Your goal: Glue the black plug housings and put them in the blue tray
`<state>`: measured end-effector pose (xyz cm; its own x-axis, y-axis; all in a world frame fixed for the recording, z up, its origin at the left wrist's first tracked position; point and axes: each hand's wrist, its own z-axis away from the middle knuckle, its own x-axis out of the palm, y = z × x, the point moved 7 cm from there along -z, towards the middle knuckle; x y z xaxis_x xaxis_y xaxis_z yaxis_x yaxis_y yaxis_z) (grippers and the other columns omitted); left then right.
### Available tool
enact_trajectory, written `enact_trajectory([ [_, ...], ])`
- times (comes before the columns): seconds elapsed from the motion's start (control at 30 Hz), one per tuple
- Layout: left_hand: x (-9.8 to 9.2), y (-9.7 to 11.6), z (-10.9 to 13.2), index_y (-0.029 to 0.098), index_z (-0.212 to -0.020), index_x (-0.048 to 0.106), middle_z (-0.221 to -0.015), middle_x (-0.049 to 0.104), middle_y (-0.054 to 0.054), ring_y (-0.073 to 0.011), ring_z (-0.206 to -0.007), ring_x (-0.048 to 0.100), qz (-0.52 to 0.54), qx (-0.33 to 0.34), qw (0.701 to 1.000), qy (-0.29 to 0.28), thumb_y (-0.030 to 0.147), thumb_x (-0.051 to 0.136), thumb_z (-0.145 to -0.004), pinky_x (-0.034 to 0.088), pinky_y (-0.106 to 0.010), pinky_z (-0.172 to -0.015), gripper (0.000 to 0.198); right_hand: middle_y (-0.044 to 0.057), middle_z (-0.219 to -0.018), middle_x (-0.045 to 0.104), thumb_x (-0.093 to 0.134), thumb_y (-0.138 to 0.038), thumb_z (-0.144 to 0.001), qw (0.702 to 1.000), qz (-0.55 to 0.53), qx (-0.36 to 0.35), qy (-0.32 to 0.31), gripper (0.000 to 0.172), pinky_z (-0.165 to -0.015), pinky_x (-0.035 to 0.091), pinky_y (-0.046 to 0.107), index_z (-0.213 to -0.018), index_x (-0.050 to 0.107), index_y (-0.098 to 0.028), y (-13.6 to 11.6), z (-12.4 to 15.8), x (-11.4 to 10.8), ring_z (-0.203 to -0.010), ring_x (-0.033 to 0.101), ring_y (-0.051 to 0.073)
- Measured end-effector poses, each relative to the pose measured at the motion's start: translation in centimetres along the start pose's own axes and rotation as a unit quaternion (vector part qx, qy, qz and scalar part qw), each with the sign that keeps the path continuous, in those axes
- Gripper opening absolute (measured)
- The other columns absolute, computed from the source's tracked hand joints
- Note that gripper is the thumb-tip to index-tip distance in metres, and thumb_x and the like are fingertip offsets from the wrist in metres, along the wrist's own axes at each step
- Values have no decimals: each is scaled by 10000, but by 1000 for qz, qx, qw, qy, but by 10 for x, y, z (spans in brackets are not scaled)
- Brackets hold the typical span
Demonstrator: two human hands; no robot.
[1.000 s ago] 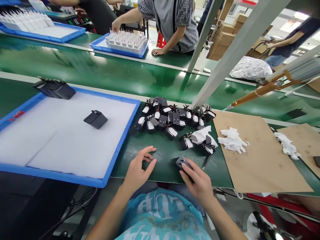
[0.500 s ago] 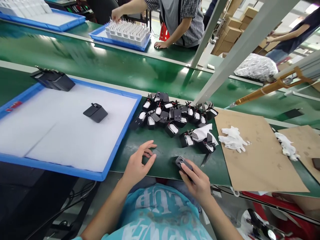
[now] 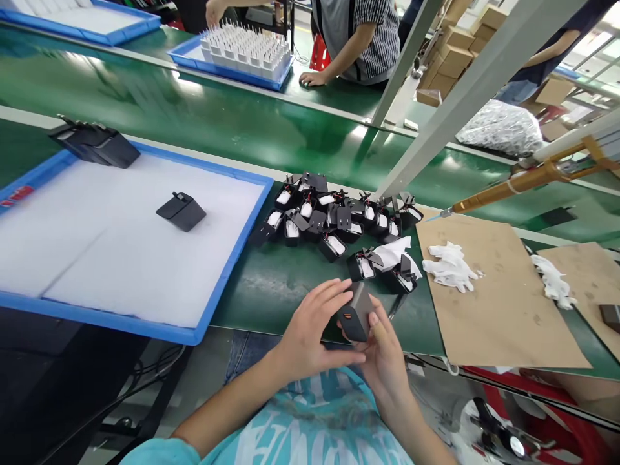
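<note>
Both my hands hold one dark charger body (image 3: 357,312) above the near edge of the green bench. My left hand (image 3: 310,329) wraps its left side, fingers curled over the top. My right hand (image 3: 382,352) cups it from below and the right, thumb on its face. Just beyond lies a pile of open black charger shells (image 3: 334,219) with white parts and red wires showing. A single closed black charger (image 3: 181,211) lies on the white foam of a blue tray (image 3: 227,284) at the left, with a row of black chargers (image 3: 94,145) at the tray's far corner.
White gloves (image 3: 448,266) lie on a brown cardboard sheet (image 3: 498,310) at the right. A brass-coloured tool (image 3: 504,189) hangs over it. A grey slanted post (image 3: 450,103) rises from the bench. Across the green belt, a person in a striped shirt (image 3: 361,32) leans by a tray of white parts (image 3: 245,48).
My right hand lifted the dark charger off the bench. My left hand moved right from the bench and closed onto it. The view tilted down a little.
</note>
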<state>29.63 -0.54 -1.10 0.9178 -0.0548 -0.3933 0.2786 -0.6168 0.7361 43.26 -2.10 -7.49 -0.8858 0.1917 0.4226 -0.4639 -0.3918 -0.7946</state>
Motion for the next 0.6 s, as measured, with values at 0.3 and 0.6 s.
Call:
enact_trajectory([
  [0.3,-6,5,-16,194,-1211,516,-1074,606,-100,-260,-1028,553,-26,-13,996,81,496,767,-671,492,-421,-874,667,37,-904,661,607,-517,-804,995,-40,74,-45,326,-725,540,329,-952,669,-232,16,2,23,-796,625,194],
  [0.6,-10,3,-17,186,-1155,555,-1023,593,-89,-238,-963,518,-34,-67,995,70,506,732,-698,477,-378,-815,586,43,-964,690,672,-474,-734,994,-51,100,-11,276,-791,546,368,-889,703,-248,28,2,23,-896,630,224],
])
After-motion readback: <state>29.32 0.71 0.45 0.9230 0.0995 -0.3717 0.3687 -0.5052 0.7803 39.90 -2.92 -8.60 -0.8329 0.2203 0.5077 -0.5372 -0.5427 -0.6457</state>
